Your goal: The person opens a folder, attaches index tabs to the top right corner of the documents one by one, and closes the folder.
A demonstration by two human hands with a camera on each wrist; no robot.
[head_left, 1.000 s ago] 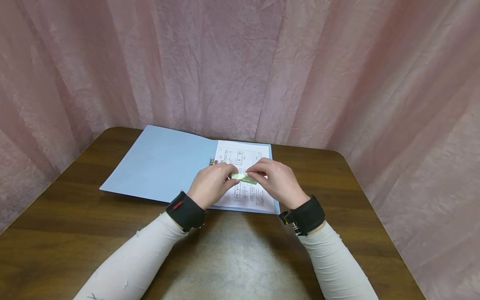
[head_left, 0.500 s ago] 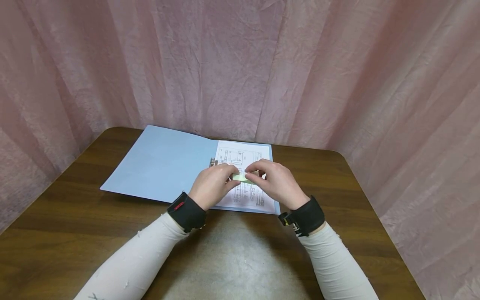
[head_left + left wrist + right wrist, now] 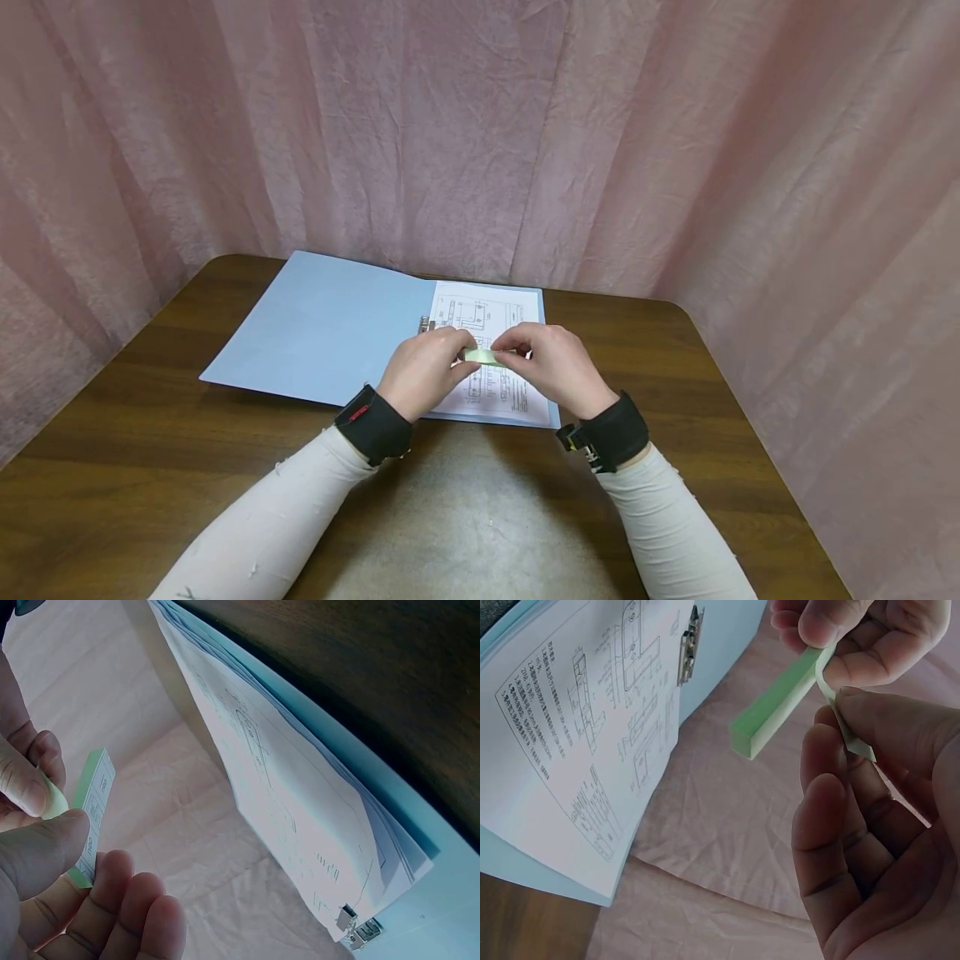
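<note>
Together the two hands work just above the printed sheets (image 3: 491,367) of the open blue folder (image 3: 330,329): the left hand (image 3: 423,367) pinches the green sticky-note pad (image 3: 776,711) by one end, thumb against fingers, while the right hand (image 3: 551,364) nips the top note (image 3: 847,727) between thumb and forefinger and curls it away from the pad. Peeling slowly along the glued edge, with the pad gripped firmly, would likely keep the note flat and free only one sheet. From the head view the pad is mostly covered by fingers; the drawings' small print is unreadable, and the metal clip (image 3: 690,641) at the folder's spine shows only partly.
</note>
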